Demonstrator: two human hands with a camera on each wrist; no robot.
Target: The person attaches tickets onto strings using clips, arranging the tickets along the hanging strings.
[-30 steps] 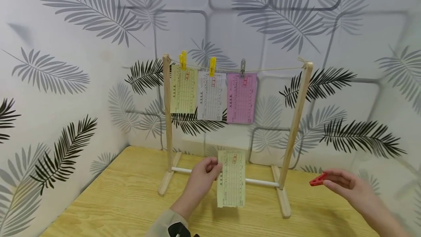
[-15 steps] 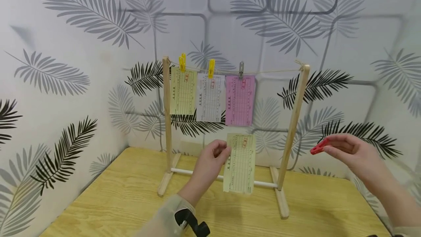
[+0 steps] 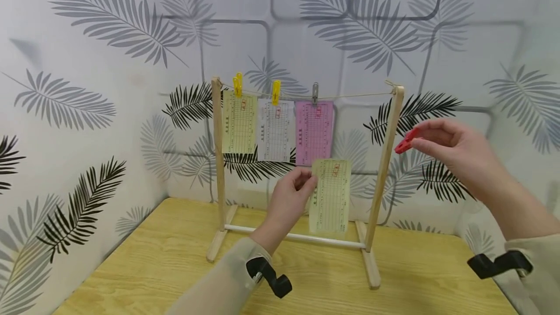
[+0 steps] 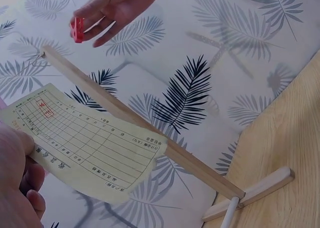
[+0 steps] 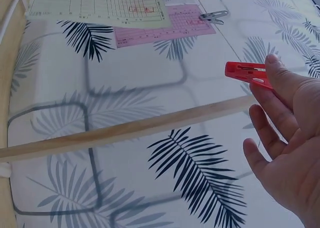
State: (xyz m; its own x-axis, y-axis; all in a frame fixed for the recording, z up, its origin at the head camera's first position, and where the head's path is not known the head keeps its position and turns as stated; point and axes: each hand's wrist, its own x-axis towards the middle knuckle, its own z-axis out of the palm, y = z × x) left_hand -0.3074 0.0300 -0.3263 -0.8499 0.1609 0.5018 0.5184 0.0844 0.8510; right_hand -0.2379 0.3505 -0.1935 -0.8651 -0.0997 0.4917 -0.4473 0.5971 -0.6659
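My left hand [image 3: 292,193] pinches a pale yellow-green printed slip [image 3: 330,198] by its left edge, in front of the rack and just below the pink slip [image 3: 314,132]. In the left wrist view the same slip [image 4: 87,143] shows a red stamp and a ruled grid. Off to the right, level with the upper part of the right post, my right hand [image 3: 459,154] holds a red clothespin [image 3: 405,142] between thumb and fingers. The right wrist view shows the red clothespin [image 5: 245,72] gripped at its handle end. A string [image 3: 358,95] runs between the posts.
A yellow slip [image 3: 239,123] and a white slip [image 3: 275,130] hang from yellow clips [image 3: 276,92]; a grey clip [image 3: 315,92] holds the pink one. The wooden right post [image 3: 385,169] and white crossbar [image 3: 323,240] stand on the wooden table [image 3: 144,261], before a leaf-patterned wall.
My left hand has lifted the yellow-green slip up and to the right. My right hand has risen toward string height with the red clothespin, moving slightly left.
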